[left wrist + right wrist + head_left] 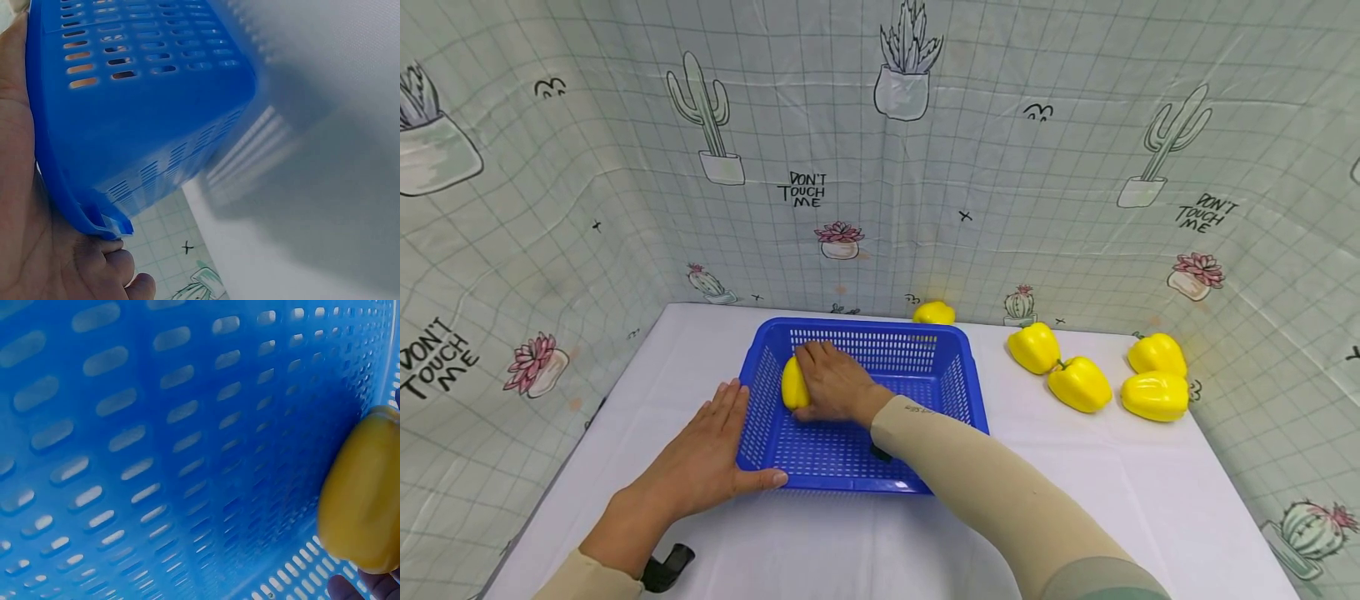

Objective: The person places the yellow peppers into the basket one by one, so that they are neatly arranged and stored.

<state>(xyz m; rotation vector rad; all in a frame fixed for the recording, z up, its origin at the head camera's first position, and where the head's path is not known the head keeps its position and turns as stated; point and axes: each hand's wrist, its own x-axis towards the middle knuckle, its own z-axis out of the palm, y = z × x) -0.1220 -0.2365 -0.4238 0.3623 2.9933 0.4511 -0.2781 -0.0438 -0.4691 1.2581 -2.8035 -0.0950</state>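
A blue perforated basket [865,482] stands on the white table. Inside it, at the left end, my right hand [838,383] grips a yellow bell pepper [793,385]. The right wrist view shows this pepper [362,494] against the basket's perforated wall [187,425], with fingertips [375,584] at its lower end. My left hand [703,454] lies along the basket's left rim, fingers straight, thumb on the near left corner. In the left wrist view the palm [37,250] rests against the rim of the basket [156,106].
One yellow pepper [934,313] sits behind the basket. To the right on the white table [1060,483] lie two peppers touching [1078,384] and, farther right, another pair [1154,396]. A patterned cloth [970,167] hangs behind and at both sides.
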